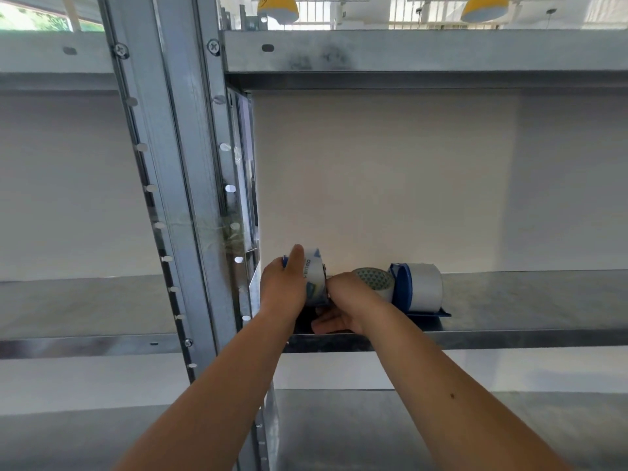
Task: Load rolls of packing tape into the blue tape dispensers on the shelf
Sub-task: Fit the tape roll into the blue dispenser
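Observation:
A blue tape dispenser with a clear tape roll in it stands at the left end of the metal shelf. My left hand grips it from the left, thumb up over the roll. My right hand is closed on its right side and lower front, where the fingers curl under; what they pinch is hidden. Just behind my right hand lies a loose tape roll with a patterned core. Further right stands a second blue dispenser loaded with a white roll.
A galvanised upright post with slots rises close to the left of my hands. An upper shelf beam spans overhead. A lower shelf lies beneath my forearms. The white wall is behind the shelf.

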A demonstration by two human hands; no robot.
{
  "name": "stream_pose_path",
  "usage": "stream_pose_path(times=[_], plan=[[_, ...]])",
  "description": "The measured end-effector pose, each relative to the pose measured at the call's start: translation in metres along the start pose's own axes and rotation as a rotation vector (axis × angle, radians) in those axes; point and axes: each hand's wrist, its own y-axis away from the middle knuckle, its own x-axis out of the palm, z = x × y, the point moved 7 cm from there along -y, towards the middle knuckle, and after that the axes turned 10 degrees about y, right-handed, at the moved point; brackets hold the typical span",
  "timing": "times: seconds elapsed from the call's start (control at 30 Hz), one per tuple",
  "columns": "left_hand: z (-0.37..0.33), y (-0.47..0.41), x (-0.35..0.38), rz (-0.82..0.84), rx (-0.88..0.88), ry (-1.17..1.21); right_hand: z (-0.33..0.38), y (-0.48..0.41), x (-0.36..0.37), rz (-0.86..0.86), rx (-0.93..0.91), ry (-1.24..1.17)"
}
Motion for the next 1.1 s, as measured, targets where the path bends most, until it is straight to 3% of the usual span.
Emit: stream_pose_path(times=[0.1,0.2,0.33,0.7,1.1], plan=[[-0.001,0.005,-0.001,0.032,0.065,-0.051,-0.003,0.008,-0.007,-0.076,0.017,0.229],[0.006,0.008,0.0,0.05,0.094,-0.101,0.001,0.017,-0.017,-0.18,-0.143,0.393],[0.005,0.015,0.002,0.057,0.12,-0.073,0.004,0.024,-0.014,-0.176,-0.246,0.328],[0.009,0.015,0.001,0.074,0.049,-0.111,0.009,0.034,-0.01,-0.205,-0.268,0.377],[0.018,0.027,-0.009,-0.025,0.089,-0.008,0.006,0.054,-0.019,-0.251,-0.319,0.375]])
